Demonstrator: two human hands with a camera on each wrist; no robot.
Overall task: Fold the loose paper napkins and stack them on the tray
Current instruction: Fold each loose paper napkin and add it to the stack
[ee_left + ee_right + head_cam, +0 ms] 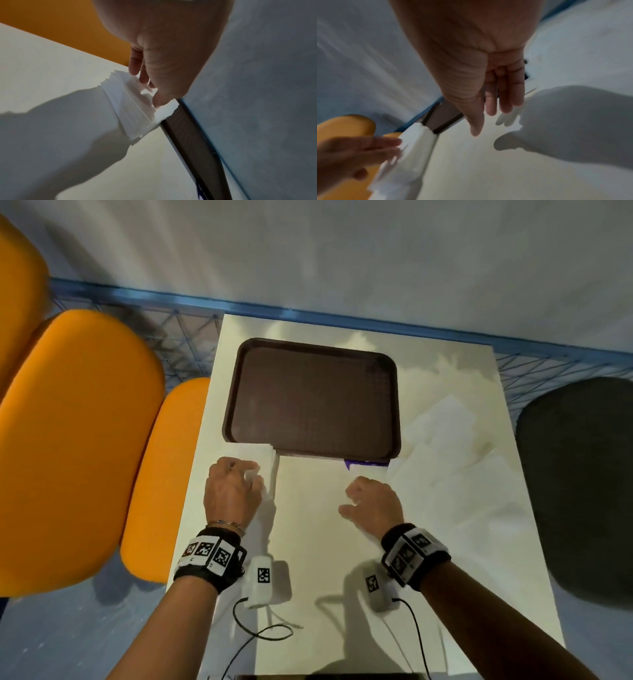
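- A brown tray (313,397) is being seen bare on the white table (308,542) in the head view, with loose napkins (452,446) lying spread just to its right.
- A napkin stack (270,470) is being touched by the left hand (233,491) at the tray's near left corner; from the head view the fingers cannot be read.
- In the left wrist view, the stack (130,106) is being shown as many thin layers, its far end against the tray rim (193,142), and the fingertips (158,102) are being pressed onto its top, only slightly bent.
- The right hand (373,503) is being held over bare table near the tray's front edge; in the right wrist view its fingers (505,94) are being shown straight, close together, nothing held.
- Orange chairs (78,440) are being seen at the left.
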